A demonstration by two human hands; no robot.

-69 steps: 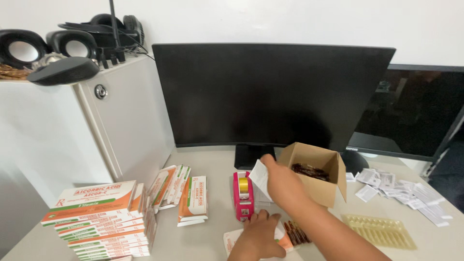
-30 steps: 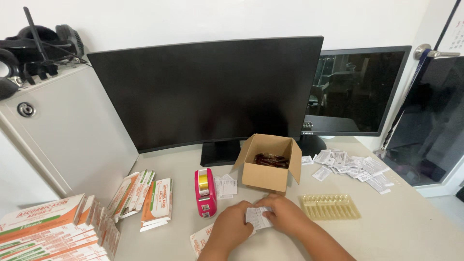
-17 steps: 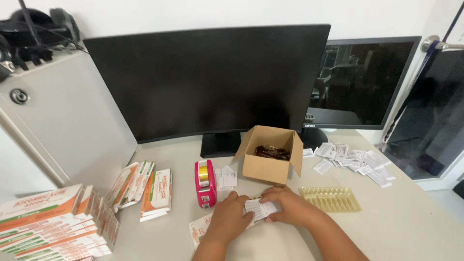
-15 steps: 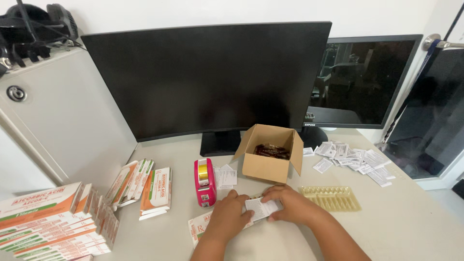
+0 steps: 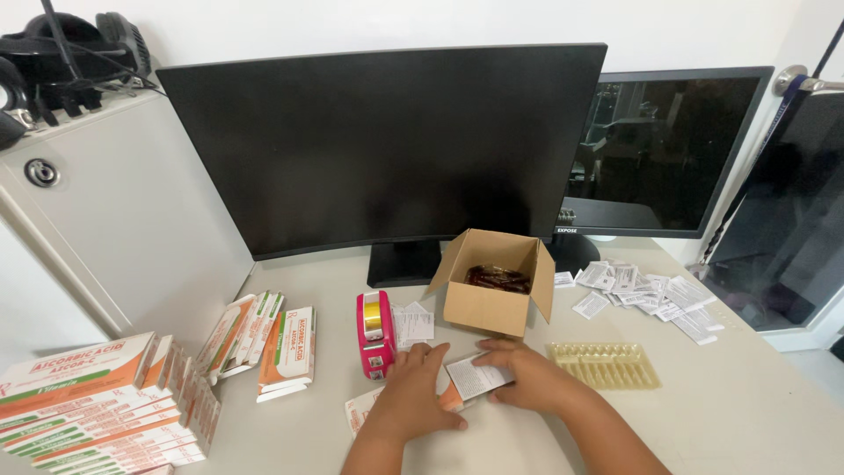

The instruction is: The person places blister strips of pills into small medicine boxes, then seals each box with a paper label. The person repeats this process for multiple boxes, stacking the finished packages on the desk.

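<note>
My left hand (image 5: 413,391) lies palm down on a flat orange-and-white carton (image 5: 362,411) on the desk. My right hand (image 5: 526,378) pinches a small folded white paper leaflet (image 5: 476,378) that rests over the carton between both hands. Just behind them stands an open brown cardboard box (image 5: 492,283) with dark brown ampoules inside. A pink tape dispenser (image 5: 374,332) with yellow tape stands left of my left hand.
A clear plastic ampoule tray (image 5: 605,365) lies right of my right hand. Several folded leaflets (image 5: 646,293) are scattered at the right. Orange-and-white cartons (image 5: 264,338) and a stack (image 5: 88,400) sit at the left. Two dark monitors (image 5: 387,149) and a grey cabinet (image 5: 105,211) stand behind.
My right hand came back from the cardboard box with a leaflet and lowered it to the carton. Both hands now rest together on the desk; the view has shifted slightly.
</note>
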